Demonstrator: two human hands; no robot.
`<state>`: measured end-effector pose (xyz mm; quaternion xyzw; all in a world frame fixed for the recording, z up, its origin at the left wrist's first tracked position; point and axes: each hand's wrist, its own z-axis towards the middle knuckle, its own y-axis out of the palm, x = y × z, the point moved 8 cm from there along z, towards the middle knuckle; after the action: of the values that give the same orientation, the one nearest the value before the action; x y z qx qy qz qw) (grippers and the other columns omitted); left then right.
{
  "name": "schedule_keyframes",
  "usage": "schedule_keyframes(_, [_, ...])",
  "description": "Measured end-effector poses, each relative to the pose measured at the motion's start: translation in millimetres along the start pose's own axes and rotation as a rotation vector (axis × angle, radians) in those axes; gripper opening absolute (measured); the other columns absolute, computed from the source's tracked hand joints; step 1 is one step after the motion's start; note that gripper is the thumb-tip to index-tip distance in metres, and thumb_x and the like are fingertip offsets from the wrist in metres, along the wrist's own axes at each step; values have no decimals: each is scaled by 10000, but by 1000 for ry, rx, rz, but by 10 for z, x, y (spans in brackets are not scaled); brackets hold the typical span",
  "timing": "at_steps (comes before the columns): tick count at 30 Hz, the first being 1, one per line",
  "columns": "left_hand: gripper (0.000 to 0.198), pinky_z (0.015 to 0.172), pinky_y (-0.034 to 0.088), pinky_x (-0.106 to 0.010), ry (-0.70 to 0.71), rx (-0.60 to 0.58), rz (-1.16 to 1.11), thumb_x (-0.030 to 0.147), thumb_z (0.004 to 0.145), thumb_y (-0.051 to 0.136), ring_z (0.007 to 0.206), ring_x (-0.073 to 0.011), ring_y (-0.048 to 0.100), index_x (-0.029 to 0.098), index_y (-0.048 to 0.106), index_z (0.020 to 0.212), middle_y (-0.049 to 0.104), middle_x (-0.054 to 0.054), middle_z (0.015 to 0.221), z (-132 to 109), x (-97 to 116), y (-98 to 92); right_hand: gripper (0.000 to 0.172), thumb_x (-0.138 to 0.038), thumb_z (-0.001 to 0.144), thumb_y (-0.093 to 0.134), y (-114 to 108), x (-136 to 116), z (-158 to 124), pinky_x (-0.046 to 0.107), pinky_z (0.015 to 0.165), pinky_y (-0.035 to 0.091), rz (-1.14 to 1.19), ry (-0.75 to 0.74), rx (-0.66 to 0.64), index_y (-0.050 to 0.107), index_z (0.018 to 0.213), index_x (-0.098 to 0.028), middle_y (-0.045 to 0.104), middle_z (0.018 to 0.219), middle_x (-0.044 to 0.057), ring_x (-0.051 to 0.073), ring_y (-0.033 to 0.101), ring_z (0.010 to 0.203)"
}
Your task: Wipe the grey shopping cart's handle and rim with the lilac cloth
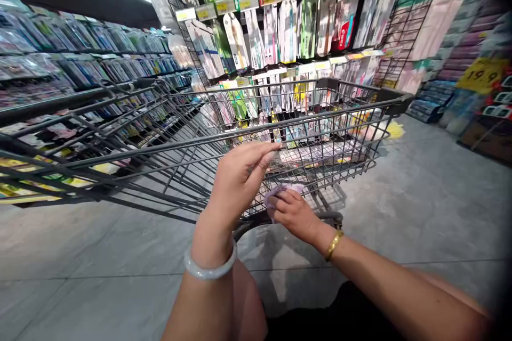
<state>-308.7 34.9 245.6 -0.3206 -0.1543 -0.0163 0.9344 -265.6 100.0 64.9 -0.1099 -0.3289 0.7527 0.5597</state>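
Note:
My left hand [239,178] hovers at the near end of a dark wire shopping cart [344,97], fingers bunched together in a pinch with nothing showing between the tips. A pale jade bangle circles that wrist. My right hand [294,213], with a gold bracelet on the wrist, is closed around a small lilac cloth-like item [282,190] just above the cart's handle. The cart's basket holds a few flat packaged goods [316,152] at its bottom.
Store shelves with hanging packaged goods [288,26] stand right behind the cart. A long aisle of shelving [80,58] runs along the left. Stacked boxes and a yellow price sign [482,74] sit at the right. Grey tiled floor [420,197] spreads around the cart.

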Motion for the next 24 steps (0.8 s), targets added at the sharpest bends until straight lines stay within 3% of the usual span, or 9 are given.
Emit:
schedule_keyframes(2, [220, 874, 518, -263, -75, 63, -4, 330, 982, 559, 970, -138, 711, 256, 763, 1018, 785, -4, 1006, -40, -26, -161, 91, -247, 905, 665, -46, 2, 68, 396, 996, 453, 8, 70, 17, 699, 990, -243, 682, 1158, 41, 202, 528, 1142])
schedule_keyframes(4, [318, 747, 503, -249, -211, 53, 55, 411, 977, 549, 805, -138, 708, 241, 770, 824, 771, 8, 816, -82, -109, -254, 125, -248, 920, 642, -140, -70, 199, 418, 1070, 422, 28, 76, 87, 698, 1030, -268, 660, 1209, 33, 208, 499, 1211])
schedule_keyframes(6, [456, 635, 455, -257, -373, -93, 146, 503, 969, 513, 655, -142, 666, 228, 742, 686, 713, 9, 650, -139, -242, -227, 184, -246, 933, 620, -173, -169, 297, 415, 1125, 385, 45, 32, 140, 687, 1093, -307, 638, 1265, 4, 194, 474, 1258])
schedule_keyframes(9, [515, 574, 391, -276, -541, -337, 306, 570, 952, 473, 575, -162, 611, 229, 754, 687, 663, -3, 569, -257, -436, -163, 151, -244, 930, 625, -1, -218, 280, 389, 1051, 422, 33, 9, 63, 694, 1056, -290, 665, 1196, 11, 187, 502, 1197])
schedule_keyframes(12, [526, 584, 365, -290, -613, -421, 393, 574, 953, 429, 608, -183, 608, 241, 767, 726, 675, -17, 603, -330, -559, -193, 37, -240, 905, 660, 143, -214, 203, 369, 937, 454, 34, 8, -27, 695, 916, -234, 691, 1078, 34, 192, 534, 1095])
schedule_keyframes(15, [565, 581, 341, -301, -702, -489, 446, 618, 940, 403, 620, -196, 603, 247, 758, 705, 680, -29, 618, -409, -677, -239, 78, -234, 913, 648, 37, -184, 287, 383, 966, 439, 62, 72, 35, 695, 975, -238, 679, 1135, 46, 209, 518, 1141])
schedule_keyframes(19, [595, 580, 322, -303, -810, -402, 530, 682, 921, 381, 645, -204, 604, 259, 751, 725, 697, -34, 670, -445, -777, -416, 186, -193, 927, 616, -95, -226, 389, 403, 1042, 398, 66, 15, 158, 686, 1081, -271, 665, 1205, 29, 209, 490, 1193])
schedule_keyframes(24, [568, 562, 276, -300, -747, -311, 559, 654, 949, 369, 642, -192, 585, 257, 710, 726, 669, -13, 658, -392, -708, -490, 69, -226, 915, 640, 187, -206, 265, 386, 944, 444, 56, 3, -25, 693, 958, -232, 689, 1122, 36, 217, 522, 1107])
